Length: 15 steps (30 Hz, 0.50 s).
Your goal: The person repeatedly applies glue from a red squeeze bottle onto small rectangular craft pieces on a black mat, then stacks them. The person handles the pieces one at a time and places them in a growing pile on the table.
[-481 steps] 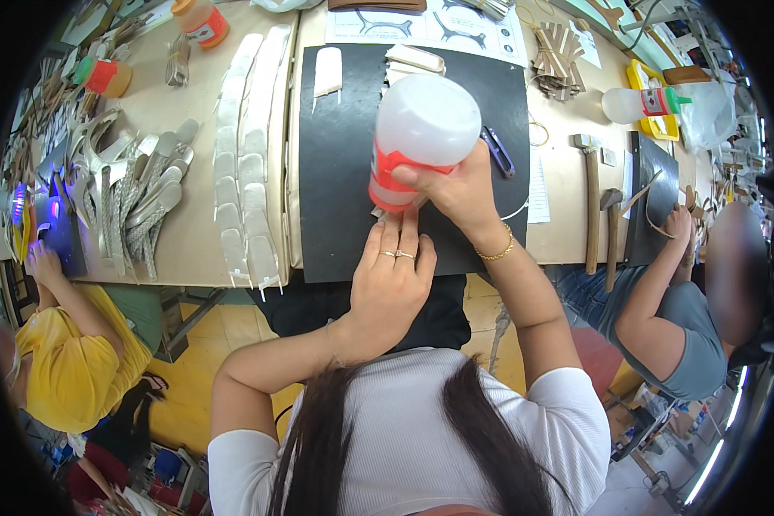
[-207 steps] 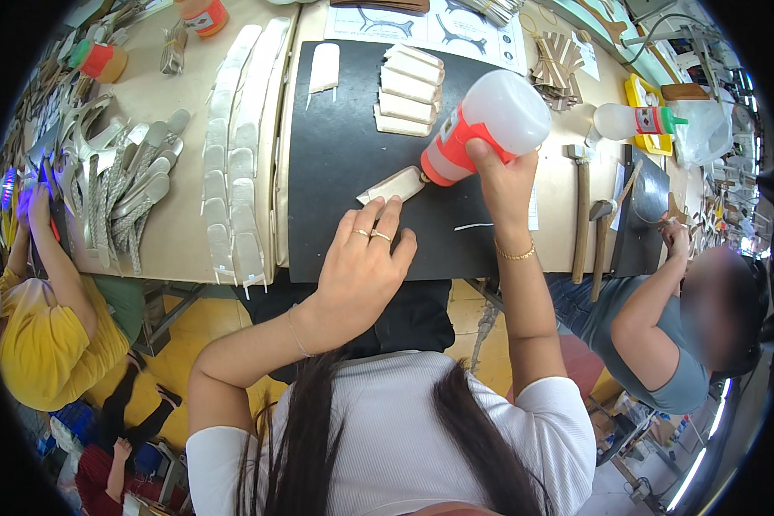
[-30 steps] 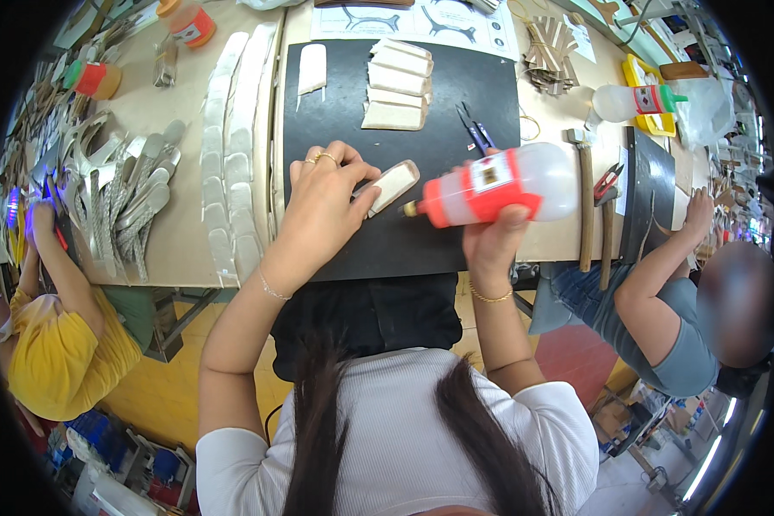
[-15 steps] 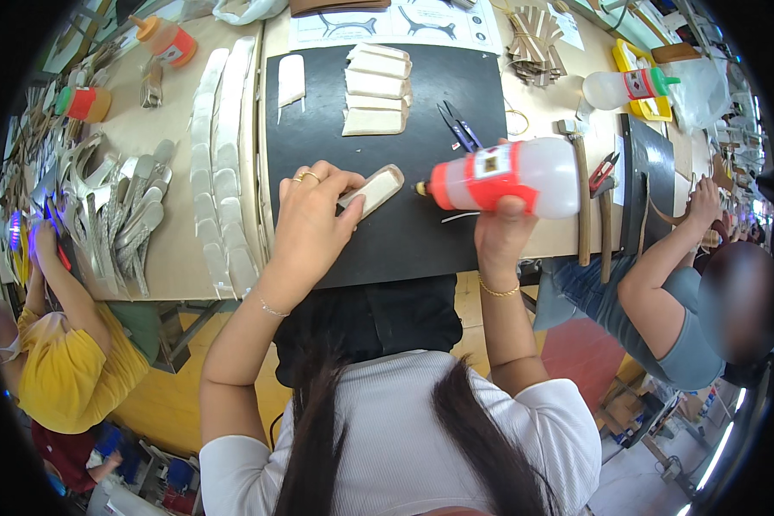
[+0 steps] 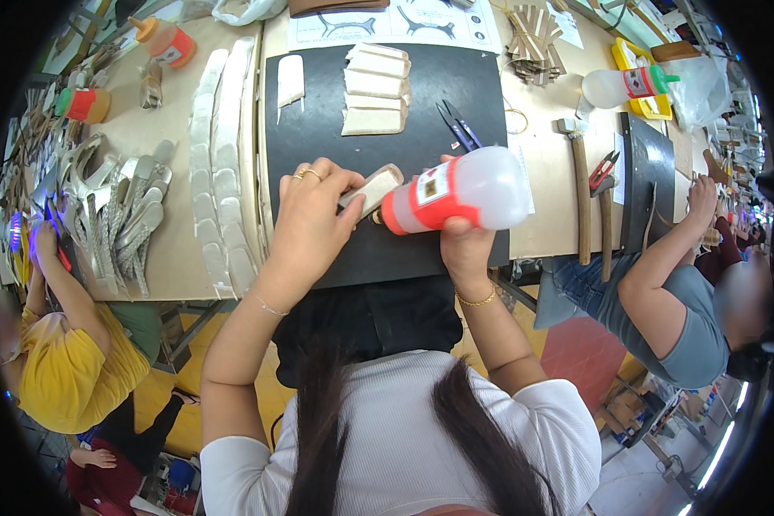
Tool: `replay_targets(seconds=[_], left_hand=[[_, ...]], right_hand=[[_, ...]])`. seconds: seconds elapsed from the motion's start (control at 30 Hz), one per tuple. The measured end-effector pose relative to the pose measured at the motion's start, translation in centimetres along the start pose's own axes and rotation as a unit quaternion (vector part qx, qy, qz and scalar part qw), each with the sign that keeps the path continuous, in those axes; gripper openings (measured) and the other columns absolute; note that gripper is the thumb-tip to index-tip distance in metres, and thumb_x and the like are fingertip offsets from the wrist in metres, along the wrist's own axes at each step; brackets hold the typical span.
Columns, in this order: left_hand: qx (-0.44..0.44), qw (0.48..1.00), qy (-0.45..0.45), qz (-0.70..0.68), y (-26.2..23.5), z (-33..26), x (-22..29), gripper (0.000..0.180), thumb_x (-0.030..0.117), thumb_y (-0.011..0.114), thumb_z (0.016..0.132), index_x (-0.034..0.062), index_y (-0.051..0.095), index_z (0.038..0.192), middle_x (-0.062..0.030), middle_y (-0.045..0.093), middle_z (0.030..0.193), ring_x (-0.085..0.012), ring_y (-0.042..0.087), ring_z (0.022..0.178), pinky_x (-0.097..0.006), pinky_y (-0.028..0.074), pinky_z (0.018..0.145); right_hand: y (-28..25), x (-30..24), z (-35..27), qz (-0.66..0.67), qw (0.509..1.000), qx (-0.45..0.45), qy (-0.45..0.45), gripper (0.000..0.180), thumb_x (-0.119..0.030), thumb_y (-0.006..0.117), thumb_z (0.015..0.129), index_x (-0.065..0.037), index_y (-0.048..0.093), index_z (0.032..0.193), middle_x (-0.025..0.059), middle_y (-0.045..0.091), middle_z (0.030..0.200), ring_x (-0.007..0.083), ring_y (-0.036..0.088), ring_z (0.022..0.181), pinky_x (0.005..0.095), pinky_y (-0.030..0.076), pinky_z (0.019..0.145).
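My left hand (image 5: 315, 205) pinches a small pale strip-shaped piece with a rounded end (image 5: 380, 185) over the black mat (image 5: 318, 142). My right hand (image 5: 466, 245) grips a translucent squeeze bottle (image 5: 493, 185) with a red label, tipped on its side. The bottle's dark nozzle points left, close by the piece; whether it touches cannot be made out. Farther back on the mat lies an overlapping stack of similar pale pieces (image 5: 376, 90). One more rounded piece (image 5: 291, 79) with thin strands lies to its left. Blue-handled tweezers (image 5: 460, 129) rest on the mat behind the bottle.
Left of the mat are long pale strips (image 5: 228, 163) and a heap of braided straps (image 5: 129, 215). A hammer (image 5: 580, 189), red-handled cutters (image 5: 605, 168) and a green-capped bottle (image 5: 623, 88) lie to the right. Co-workers sit on both sides, one in a yellow shirt (image 5: 77, 370).
My right hand has brought the bottle leftward, its nozzle now beside the held piece. My left hand keeps its place. At the lower left, a person in dark red has come further into view.
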<state>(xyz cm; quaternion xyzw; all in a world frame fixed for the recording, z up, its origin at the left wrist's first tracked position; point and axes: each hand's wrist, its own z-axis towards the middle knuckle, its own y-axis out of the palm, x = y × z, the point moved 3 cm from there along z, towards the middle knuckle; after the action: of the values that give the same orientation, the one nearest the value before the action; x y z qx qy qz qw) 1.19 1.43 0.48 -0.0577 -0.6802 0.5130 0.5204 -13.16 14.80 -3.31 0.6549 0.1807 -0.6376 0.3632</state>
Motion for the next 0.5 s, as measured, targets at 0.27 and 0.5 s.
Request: replay_targets(seconds=[0.27,0.5], left_hand=[[0.02,1.0,0.022,-0.007,0.2,-0.3,0.7,0.014,0.008,0.071,0.079,0.0039,0.065,0.091,-0.0073,0.064,0.083,-0.0235,0.06,0.081,-0.035,0.04,0.081],[-0.023,0.976,-0.068,-0.206,-1.2,3.5,-1.3,0.021,0.009,0.068,0.083,-0.0002,0.068,0.103,-0.0055,0.067,0.083,-0.0095,0.059,0.068,-0.026,0.049,0.066]], right_hand=[[-3.3,-2.7,2.5,0.035,0.994,0.1,-0.033,0.103,-0.071,0.069,0.074,-0.002,0.033,0.142,0.015,0.05,0.134,0.0306,0.059,0.116,0.048,0.052,0.099],[-4.4,-3.2,3.2,0.037,0.99,0.134,-0.03,0.103,-0.072,0.067,0.075,-0.003,0.032,0.143,0.0152,0.05,0.135,0.0307,0.058,0.116,0.0484,0.052,0.099]])
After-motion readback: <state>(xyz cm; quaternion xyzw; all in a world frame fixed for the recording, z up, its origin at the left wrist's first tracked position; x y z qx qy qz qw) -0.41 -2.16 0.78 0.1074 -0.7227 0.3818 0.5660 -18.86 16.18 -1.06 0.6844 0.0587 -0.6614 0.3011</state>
